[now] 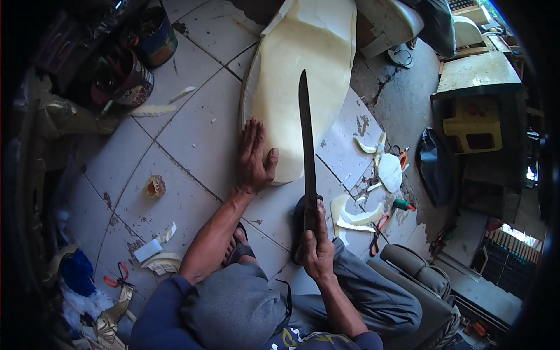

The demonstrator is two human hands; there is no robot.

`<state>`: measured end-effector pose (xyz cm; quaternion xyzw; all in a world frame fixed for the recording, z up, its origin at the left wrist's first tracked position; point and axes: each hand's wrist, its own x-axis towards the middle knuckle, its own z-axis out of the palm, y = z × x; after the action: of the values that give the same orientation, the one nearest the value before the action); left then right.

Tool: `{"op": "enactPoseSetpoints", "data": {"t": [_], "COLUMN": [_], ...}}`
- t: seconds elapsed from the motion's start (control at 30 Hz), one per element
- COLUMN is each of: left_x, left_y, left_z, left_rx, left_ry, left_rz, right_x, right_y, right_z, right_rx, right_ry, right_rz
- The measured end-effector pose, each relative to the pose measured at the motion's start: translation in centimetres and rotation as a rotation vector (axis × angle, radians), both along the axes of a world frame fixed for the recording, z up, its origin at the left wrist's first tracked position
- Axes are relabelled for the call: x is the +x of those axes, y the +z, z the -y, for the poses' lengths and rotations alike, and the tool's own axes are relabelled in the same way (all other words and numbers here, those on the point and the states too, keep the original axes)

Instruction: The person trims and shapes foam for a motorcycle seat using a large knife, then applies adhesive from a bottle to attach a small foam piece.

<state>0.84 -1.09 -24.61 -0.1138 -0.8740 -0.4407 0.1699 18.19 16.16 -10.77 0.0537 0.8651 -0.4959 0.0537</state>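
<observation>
A long cream foam pad (286, 99), shaped like a motorcycle seat, lies on the tiled floor in front of me. My left hand (255, 157) rests flat along its near left edge, fingers stretched and thumb apart. In my right hand (315, 245) is a long knife (306, 128), the fingers wrapped round its handle. The dark blade points away from me, over the right part of the foam in the picture. I cannot tell whether the blade touches the foam. The knife's handle is mostly hidden by my fingers.
Foam scraps (359, 216), red-handled scissors (379, 235) and a green bottle (403, 205) lie at right. Other red-handled scissors (118, 275), a tape roll (154, 186) and a white block (148, 251) are at left. Buckets (131, 81) stand upper left; a dark cushion (436, 166) lies far right.
</observation>
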Motion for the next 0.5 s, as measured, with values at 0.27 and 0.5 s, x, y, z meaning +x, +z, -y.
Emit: {"op": "enactPoseSetpoints", "data": {"t": [0.27, 0.5], "left_x": [0.4, 1.9], "left_y": [-1.6, 1.6], "left_z": [0.0, -1.6], "left_rx": [0.106, -0.128], "left_ry": [0.039, 0.123], "left_rz": [0.011, -0.023], "right_x": [-0.9, -0.5], "right_y": [0.6, -1.8], "right_z": [1.0, -0.7], "right_rx": [0.060, 0.568], "right_ry": [-0.082, -0.003], "right_rz": [0.116, -0.100]}}
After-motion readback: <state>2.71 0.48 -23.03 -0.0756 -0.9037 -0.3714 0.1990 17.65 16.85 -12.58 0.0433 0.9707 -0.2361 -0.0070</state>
